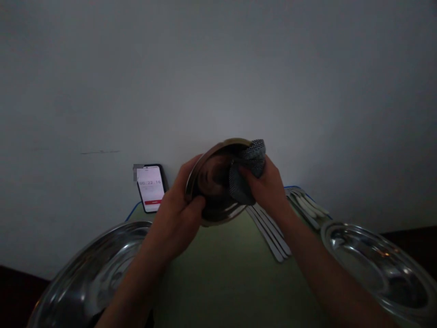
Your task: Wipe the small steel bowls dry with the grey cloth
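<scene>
Below, a green bench [211, 278] is flanked by a left basin [85, 264] and a right basin [372, 269]. Over it, a metal bowl [213, 180] is gripped by the fingers of the left hand [179, 218]; at its rim, a cloth [241, 184] is clutched in the right hand [268, 184].

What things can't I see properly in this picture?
All in the head view:
- Held metal bowl's underside: turned away from the camera.
- Left hand's fingertips: mostly behind that bowl.
- Right hand's fingertips: hidden by the patterned cloth.
- Phone's small print: too tiny and blurred.
- Large metal basin: cut off by the bottom edge, partly covered by the left forearm.
- Right-side metal bowl: cut off by the right edge.
</scene>
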Demonstrator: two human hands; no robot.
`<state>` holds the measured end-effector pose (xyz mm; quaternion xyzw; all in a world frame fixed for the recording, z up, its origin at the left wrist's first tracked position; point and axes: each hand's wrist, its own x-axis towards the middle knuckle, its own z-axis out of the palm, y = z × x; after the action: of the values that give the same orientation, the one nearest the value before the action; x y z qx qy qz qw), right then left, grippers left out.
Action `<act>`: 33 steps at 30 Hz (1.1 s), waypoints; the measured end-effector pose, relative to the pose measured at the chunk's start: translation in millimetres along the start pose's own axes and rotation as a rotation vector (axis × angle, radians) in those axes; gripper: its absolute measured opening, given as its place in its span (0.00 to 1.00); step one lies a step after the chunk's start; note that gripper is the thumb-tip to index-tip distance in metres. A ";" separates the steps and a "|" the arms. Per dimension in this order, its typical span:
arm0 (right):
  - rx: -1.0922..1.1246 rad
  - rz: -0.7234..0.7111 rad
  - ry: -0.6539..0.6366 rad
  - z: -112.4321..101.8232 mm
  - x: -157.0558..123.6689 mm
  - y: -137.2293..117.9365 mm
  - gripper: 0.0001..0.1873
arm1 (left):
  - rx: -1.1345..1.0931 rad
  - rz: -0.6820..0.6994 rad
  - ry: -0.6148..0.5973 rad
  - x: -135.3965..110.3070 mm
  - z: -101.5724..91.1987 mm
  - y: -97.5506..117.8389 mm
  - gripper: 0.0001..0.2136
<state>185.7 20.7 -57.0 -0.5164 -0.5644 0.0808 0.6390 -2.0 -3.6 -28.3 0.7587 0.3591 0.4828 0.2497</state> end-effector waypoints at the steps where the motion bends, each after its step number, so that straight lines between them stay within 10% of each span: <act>1: -0.100 -0.054 -0.031 -4.5 0.8 -3.5 0.12 | -0.001 -0.053 -0.062 -0.1 -5.1 0.8 0.30; 10: -0.399 -0.264 -0.150 -11.3 -11.4 -28.6 0.11 | -0.018 -0.148 -0.271 -5.6 -31.5 12.1 0.21; 17: -0.456 -0.357 -0.779 -10.5 -23.8 -36.3 0.04 | 0.069 -0.212 -0.561 -11.6 -36.6 15.6 0.19; 26: -0.174 -0.113 -0.220 -11.5 -10.9 -28.6 0.15 | -0.078 -0.244 -0.356 -6.0 -30.8 10.1 0.15; 33: 0.466 0.271 -0.080 0.6 -13.8 -31.8 0.14 | -0.250 -0.321 0.126 -5.5 -5.4 7.7 0.17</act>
<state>165.1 -2.8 -41.9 -0.4228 -0.4812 0.3137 0.7009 -6.0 -12.5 -23.5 0.6233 0.4277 0.5239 0.3925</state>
